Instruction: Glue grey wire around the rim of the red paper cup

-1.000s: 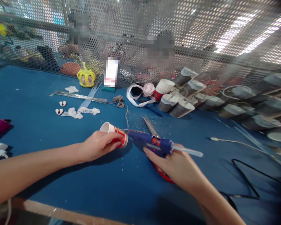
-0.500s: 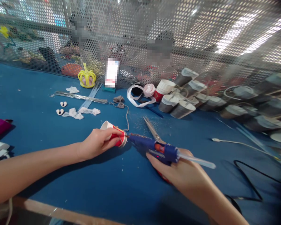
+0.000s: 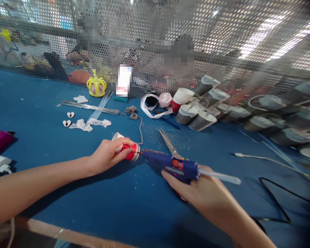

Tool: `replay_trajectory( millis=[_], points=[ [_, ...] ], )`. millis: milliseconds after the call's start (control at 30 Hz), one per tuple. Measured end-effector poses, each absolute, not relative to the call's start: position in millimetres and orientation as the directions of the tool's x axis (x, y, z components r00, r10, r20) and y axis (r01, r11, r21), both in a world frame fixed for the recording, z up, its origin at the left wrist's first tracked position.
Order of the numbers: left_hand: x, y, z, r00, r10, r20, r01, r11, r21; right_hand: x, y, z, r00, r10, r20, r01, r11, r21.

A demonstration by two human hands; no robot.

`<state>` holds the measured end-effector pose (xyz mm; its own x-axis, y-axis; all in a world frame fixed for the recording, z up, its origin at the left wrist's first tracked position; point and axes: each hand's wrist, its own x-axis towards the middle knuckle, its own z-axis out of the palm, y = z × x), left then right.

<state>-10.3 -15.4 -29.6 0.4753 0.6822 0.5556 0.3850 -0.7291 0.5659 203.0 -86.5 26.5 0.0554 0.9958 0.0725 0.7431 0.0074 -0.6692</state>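
Note:
My left hand (image 3: 107, 155) is closed around a red and white paper cup (image 3: 134, 152), tipped on its side with its base turned right. Grey cord (image 3: 141, 129) runs from a small bundle (image 3: 131, 112) on the table to the cup, and some appears wrapped at the cup's base. In my right hand (image 3: 203, 191) is a blue hot glue gun (image 3: 170, 163), a clear glue stick (image 3: 222, 176) jutting from its back. Its nozzle tip points left, at or very near the cup's base. Behind the gun lie metal scissors (image 3: 167, 141), partly hidden by it.
Grey-wrapped cups (image 3: 203, 120) crowd the right, beside stacked paper cups (image 3: 182, 98) and white ribbon (image 3: 147, 112). A phone (image 3: 124, 81), a yellow crown (image 3: 96, 86) and wires (image 3: 90, 107) lie farther back. Perforated metal mesh (image 3: 144, 41) borders the table. A black cable (image 3: 274, 198) curves at right.
The left fingers have shifted slightly back along the cup, showing more of its red side. The glue gun has moved slightly down and right, its nozzle still by the cup's base.

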Motion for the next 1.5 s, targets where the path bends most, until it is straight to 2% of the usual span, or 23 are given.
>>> replay_trajectory(
  millis=[100, 133, 200, 300, 367, 500, 600, 700, 867, 933, 1000, 1033, 1100, 1200, 1300, 1400, 1500],
  points=[
    [-11.2, -15.9, -31.9, 0.457, 0.701, 0.548, 0.421, -0.713, 0.561, 211.7, -79.5, 32.9, 0.092, 0.99, -0.11, 0.685, -0.143, -0.715],
    [-11.4, -16.0, -32.6, 0.451, 0.707, 0.545, 0.432, -0.707, 0.56, 216.9, -75.9, 34.3, 0.1, 0.988, -0.122, 0.638, -0.157, -0.754],
    [-11.5, -16.2, -33.2, 0.452, 0.706, 0.546, 0.432, -0.708, 0.559, 230.3, -66.3, 35.3, 0.162, 0.984, -0.074, 0.523, -0.149, -0.839],
    [-11.8, -17.4, -32.8, 0.46, 0.675, 0.577, 0.409, -0.738, 0.536, 254.6, -47.3, 31.4, 0.393, 0.919, 0.022, 0.349, -0.126, -0.929],
    [-12.4, -19.0, -31.9, 0.476, 0.629, 0.615, 0.392, -0.777, 0.492, 269.7, -34.0, 24.8, 0.478, 0.878, -0.002, 0.316, -0.174, -0.933],
    [-14.2, -22.5, -29.7, 0.513, 0.498, 0.699, 0.36, -0.864, 0.351, 288.0, -14.1, 5.7, 0.459, 0.886, -0.064, 0.359, -0.251, -0.899],
    [-15.3, -24.5, -28.1, 0.529, 0.415, 0.74, 0.326, -0.905, 0.274, 293.7, -7.0, -6.5, 0.445, 0.893, -0.058, 0.434, -0.272, -0.859],
    [-15.7, -25.7, -27.4, 0.541, 0.364, 0.758, 0.288, -0.927, 0.24, 297.5, -3.7, -10.9, 0.472, 0.881, 0.035, 0.564, -0.271, -0.78],
    [-15.4, -26.1, -27.2, 0.548, 0.299, 0.781, 0.251, -0.95, 0.187, 286.9, -6.6, 0.4, 0.475, 0.829, 0.294, 0.773, -0.234, -0.59],
    [-15.3, -26.5, -26.7, 0.551, 0.289, 0.783, 0.256, -0.951, 0.171, 271.4, -12.4, 9.3, 0.415, 0.838, 0.354, 0.824, -0.181, -0.537],
    [-15.0, -27.7, -25.8, 0.552, 0.282, 0.785, 0.27, -0.951, 0.152, 250.6, -20.2, 17.9, 0.252, 0.914, 0.318, 0.859, -0.06, -0.508],
    [-14.8, -28.6, -25.3, 0.552, 0.279, 0.786, 0.278, -0.95, 0.142, 239.1, -24.2, 21.3, 0.15, 0.958, 0.246, 0.842, 0.007, -0.539],
    [-14.3, -30.5, -24.7, 0.551, 0.271, 0.789, 0.288, -0.95, 0.125, 216.7, -31.0, 25.1, -0.068, 0.995, 0.077, 0.725, 0.103, -0.681],
    [-14.2, -33.0, -25.2, 0.551, 0.234, 0.801, 0.28, -0.956, 0.086, 189.7, -35.8, 23.7, -0.269, 0.96, -0.084, 0.545, 0.08, -0.835],
    [-14.6, -34.3, -26.6, 0.557, 0.198, 0.807, 0.265, -0.963, 0.054, 174.3, -35.8, 19.0, -0.387, 0.909, -0.152, 0.353, -0.006, -0.936],
    [-14.3, -35.0, -26.6, 0.567, 0.221, 0.793, 0.258, -0.962, 0.083, 167.1, -37.9, 16.5, -0.452, 0.882, -0.133, 0.14, -0.077, -0.987],
    [-12.7, -35.7, -24.8, 0.57, 0.241, 0.785, 0.248, -0.962, 0.115, 162.8, -44.2, 15.4, -0.436, 0.896, -0.087, 0.06, -0.068, -0.996]
  ],
)
